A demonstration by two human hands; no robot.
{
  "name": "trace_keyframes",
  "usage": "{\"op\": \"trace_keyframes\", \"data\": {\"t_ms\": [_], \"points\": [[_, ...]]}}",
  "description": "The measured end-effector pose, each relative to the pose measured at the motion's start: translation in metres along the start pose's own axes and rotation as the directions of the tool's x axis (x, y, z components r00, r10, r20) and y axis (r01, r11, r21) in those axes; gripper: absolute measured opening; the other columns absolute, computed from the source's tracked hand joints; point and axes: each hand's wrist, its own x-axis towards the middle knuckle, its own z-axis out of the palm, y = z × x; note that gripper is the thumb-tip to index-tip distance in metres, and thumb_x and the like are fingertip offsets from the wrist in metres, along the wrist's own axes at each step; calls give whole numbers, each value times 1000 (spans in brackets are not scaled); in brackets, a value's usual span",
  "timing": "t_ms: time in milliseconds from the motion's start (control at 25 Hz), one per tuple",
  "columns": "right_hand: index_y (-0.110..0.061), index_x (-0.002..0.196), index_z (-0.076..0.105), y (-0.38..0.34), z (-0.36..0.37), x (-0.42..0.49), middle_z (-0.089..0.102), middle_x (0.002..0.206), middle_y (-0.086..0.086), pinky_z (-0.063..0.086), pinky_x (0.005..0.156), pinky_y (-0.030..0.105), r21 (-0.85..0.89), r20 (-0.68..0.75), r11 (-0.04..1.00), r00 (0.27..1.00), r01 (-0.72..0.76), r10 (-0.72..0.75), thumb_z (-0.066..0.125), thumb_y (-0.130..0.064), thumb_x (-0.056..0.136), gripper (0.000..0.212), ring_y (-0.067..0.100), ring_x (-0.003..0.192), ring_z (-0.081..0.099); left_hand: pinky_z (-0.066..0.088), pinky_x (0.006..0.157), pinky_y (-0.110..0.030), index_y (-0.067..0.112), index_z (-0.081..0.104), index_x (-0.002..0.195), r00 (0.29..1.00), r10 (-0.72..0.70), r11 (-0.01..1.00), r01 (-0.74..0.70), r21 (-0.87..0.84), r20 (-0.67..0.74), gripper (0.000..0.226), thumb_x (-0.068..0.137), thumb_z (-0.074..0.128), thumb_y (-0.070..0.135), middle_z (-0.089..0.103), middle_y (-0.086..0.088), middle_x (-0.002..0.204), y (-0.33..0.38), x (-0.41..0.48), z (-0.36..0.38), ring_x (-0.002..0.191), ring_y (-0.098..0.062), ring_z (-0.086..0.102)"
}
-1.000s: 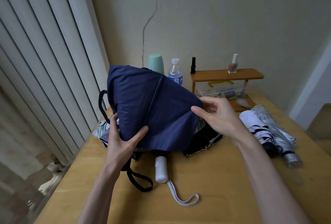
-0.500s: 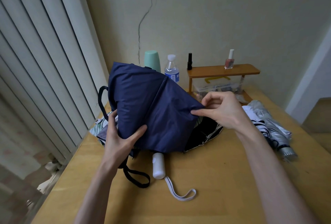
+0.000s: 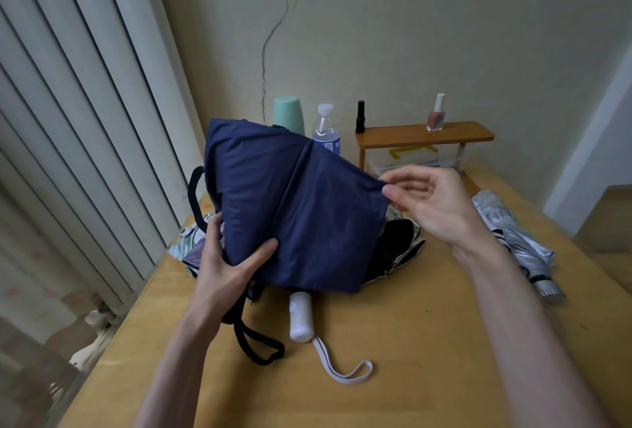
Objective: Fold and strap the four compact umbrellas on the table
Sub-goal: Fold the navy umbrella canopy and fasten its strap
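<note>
Table [image 3: 427,342]: light wood, runs from the near edge to the wall; everything below sits on it.
Blinds [image 3: 68,119]: pale vertical slats along the left side.
Navy umbrella [image 3: 301,208]: canopy loose and unfolded, held up off the table at centre-left, one rib seam running diagonally down its face.
Patterned umbrella [image 3: 396,249]: lies under and behind the navy one, black lining showing at right, leaf print at left.
Silver umbrella [image 3: 513,232]: collapsed, lies at right, well apart from the navy one; a striped white one beside it is mostly hidden by the right forearm.
Shelf [image 3: 424,135]: small wooden riser against the wall.
Left hand [image 3: 225,267]: grips the canopy's lower left edge, thumb across the front, fingers behind the cloth.
Right hand [image 3: 434,198]: thumb and forefinger pinch the canopy's right corner; the other fingers are loosely curled, holding nothing.
White handle [image 3: 301,316]: pokes out from under the navy canopy's lower edge; which umbrella it belongs to cannot be told.
White strap [image 3: 342,369]: loop trailing from that handle toward the near edge.
Black strap [image 3: 260,345]: loop lying just left of the handle.
Water bottle [image 3: 326,133]: upright behind the canopy.
Green cup [image 3: 289,114]: inverted, just left of the bottle.
Pink polish bottle [image 3: 436,116]: upright on the shelf.
Black bottle [image 3: 360,118]: upright at the shelf's left end.
</note>
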Motion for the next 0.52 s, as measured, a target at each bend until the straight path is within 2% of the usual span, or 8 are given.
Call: {"op": "trace_keyframes", "data": {"t_ms": [40,120,200,280,360,440,480,520], "points": [[-20,107,78,-2,5,1,80,101,-4,57,81,18,13,-32,1000,999,25,-24,71,2,96,25,9,96,75,57,74,-12,40,44,135,1000,-4,1000,4,-24,-1,75,72,84,32,62,20,124,1,-1,2,98,15,67],[-21,119,75,-9,19,-1,77,118,-2,58,93,24,214,-95,977,995,-20,41,63,-3,102,28,11,113,72,62,80,-24,41,48,134,999,-22,997,21,-76,-23,70,74,85,33,67,17,126,1,-1,7,104,6,70],[-27,123,74,-12,34,-2,76,124,-5,55,104,36,311,-81,940,982,-138,171,67,-36,100,26,16,121,69,62,93,-44,46,51,130,998,-43,994,38,-106,-45,65,76,85,34,71,21,121,-1,-1,11,111,-5,71],[-27,110,80,-12,43,-2,79,113,-8,53,106,43,255,-102,938,958,-235,268,68,-73,79,57,19,115,71,60,98,-52,49,52,126,997,-56,992,50,-114,-52,61,76,85,35,72,26,117,-2,0,12,114,-9,72],[-19,106,82,-16,46,0,81,105,-2,52,107,49,265,-102,917,938,-297,333,61,-96,64,90,23,108,74,61,97,-47,51,51,123,998,-50,993,44,-109,-50,59,77,84,34,71,31,114,-3,0,12,113,-6,72],[-4,114,76,-22,44,0,79,108,12,51,108,54,264,-90,915,937,-306,339,59,-102,60,114,31,106,74,62,91,-33,52,50,121,998,-39,994,34,-108,-50,59,77,84,34,70,34,111,-3,-1,11,111,-1,71],[1,116,72,-25,43,-1,77,110,16,51,108,55,243,-105,933,949,-267,299,63,-98,64,113,34,108,72,62,87,-26,52,49,120,998,-35,994,29,-106,-52,58,76,83,33,70,34,111,-2,-1,12,109,2,70],[2,113,73,-27,43,-3,77,110,14,53,108,51,224,-122,952,963,-210,242,69,-87,74,97,29,109,73,60,84,-20,52,48,119,998,-33,994,28,-102,-53,58,76,82,32,70,32,111,-1,-2,12,106,6,70]]}}
